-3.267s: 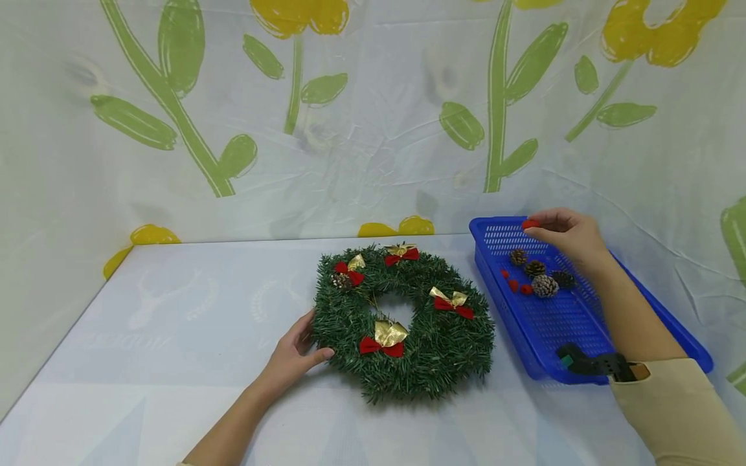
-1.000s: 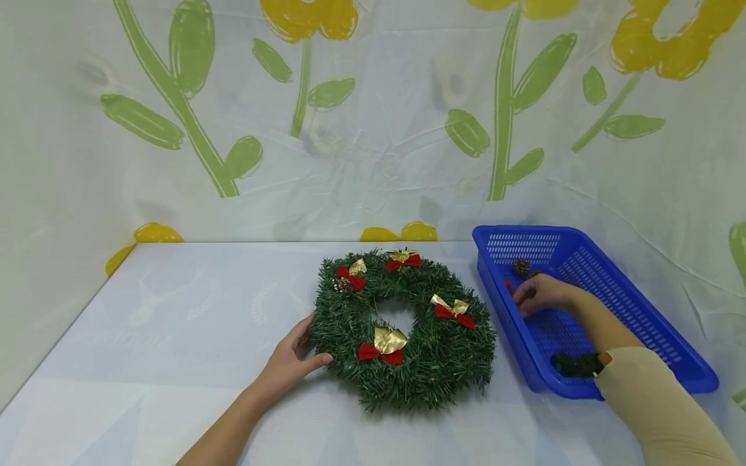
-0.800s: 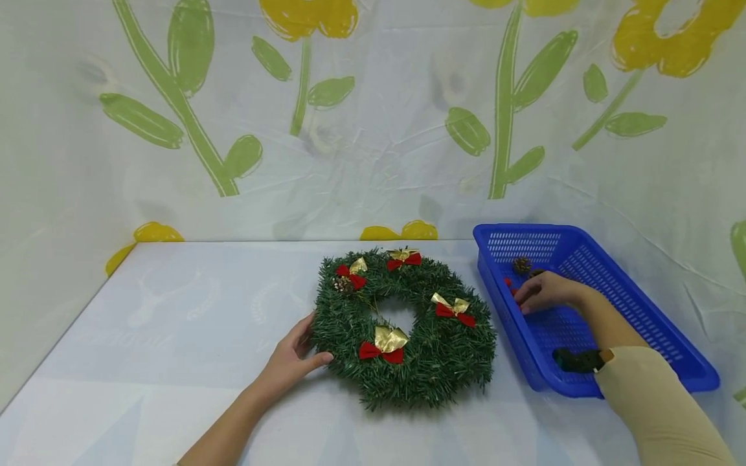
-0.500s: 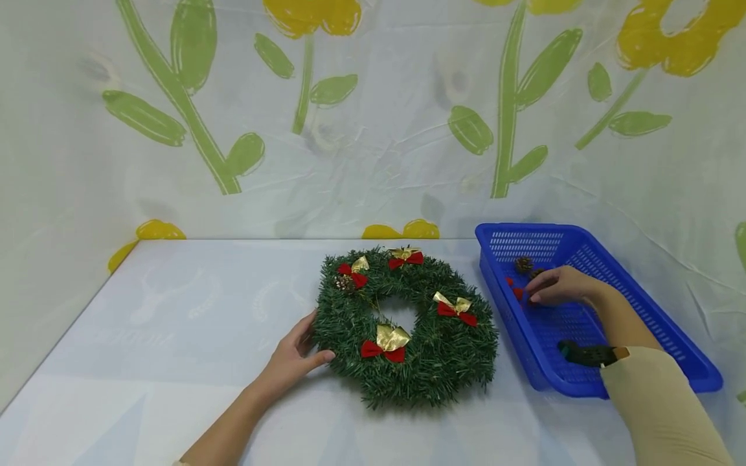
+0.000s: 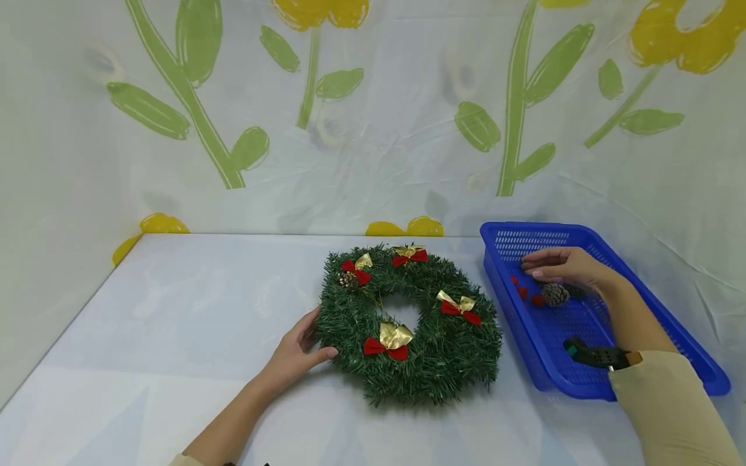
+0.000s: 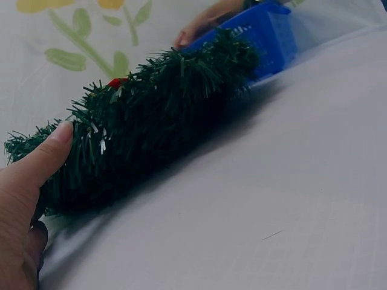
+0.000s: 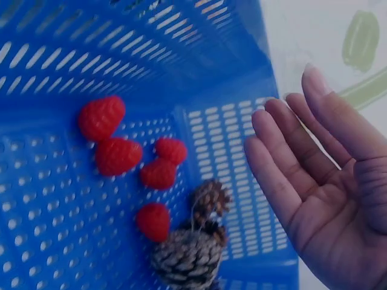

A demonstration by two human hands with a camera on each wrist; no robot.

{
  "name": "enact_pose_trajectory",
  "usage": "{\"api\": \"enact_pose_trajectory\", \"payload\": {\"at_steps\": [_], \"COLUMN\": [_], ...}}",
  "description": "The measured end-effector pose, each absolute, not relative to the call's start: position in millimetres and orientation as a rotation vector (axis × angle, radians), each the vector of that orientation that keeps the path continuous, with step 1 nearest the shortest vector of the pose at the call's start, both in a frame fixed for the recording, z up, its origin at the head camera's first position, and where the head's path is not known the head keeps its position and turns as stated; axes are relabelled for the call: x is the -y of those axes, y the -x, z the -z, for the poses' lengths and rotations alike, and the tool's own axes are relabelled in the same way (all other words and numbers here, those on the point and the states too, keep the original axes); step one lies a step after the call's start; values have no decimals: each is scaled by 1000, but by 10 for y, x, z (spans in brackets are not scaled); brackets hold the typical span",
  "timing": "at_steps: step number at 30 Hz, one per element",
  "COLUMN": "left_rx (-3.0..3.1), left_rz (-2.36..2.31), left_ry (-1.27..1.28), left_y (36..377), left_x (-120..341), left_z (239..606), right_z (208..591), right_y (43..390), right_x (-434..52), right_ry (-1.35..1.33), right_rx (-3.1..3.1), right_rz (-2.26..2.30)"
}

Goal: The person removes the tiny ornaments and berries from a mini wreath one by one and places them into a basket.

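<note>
A green artificial wreath [image 5: 443, 362] with red and gold bows [image 5: 388, 340] and a small pine cone [image 5: 348, 279] lies on the table. My left hand [image 5: 294, 353] holds its left edge, thumb [image 6: 51, 151] against the upper side; the other fingers are mostly hidden. At the right, my right hand [image 5: 565, 266] hovers over the far part of a blue basket [image 5: 527, 346]. In the right wrist view its fingers [image 7: 275, 172] are extended and grip nothing. Several red raspberry-like ornaments [image 7: 118, 156] and pine cones [image 7: 188, 257] lie in the basket beneath it.
The white table [image 5: 192, 323] stretches out left of the wreath. A flower-printed curtain [image 5: 396, 129] hangs behind and along the sides. The basket's raised rim [image 5: 513, 310] stands close to the wreath's right side.
My right hand, which earlier pinched a red ornament above the basket, went down into it, then rose toward the far end without that ornament. The left hand keeps its place on the wreath.
</note>
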State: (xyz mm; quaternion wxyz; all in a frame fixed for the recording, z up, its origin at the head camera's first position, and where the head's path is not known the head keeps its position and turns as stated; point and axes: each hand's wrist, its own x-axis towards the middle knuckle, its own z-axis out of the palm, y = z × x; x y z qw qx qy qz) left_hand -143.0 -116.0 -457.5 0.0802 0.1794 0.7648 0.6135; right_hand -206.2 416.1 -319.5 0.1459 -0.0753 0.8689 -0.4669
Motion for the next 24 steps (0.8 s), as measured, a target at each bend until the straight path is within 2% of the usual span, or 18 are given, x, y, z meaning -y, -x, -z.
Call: {"api": "enact_pose_trajectory", "payload": {"at_steps": [24], "left_rx": [-2284], "left_rz": [-1836], "left_ry": [-548], "left_y": [1425], "left_x": [1159], "left_z": [4556], "right_z": [2693], "right_y": [2001], "right_x": [-3804], "right_ry": [543], "right_rx": [-2458], "right_rz": [1395]}}
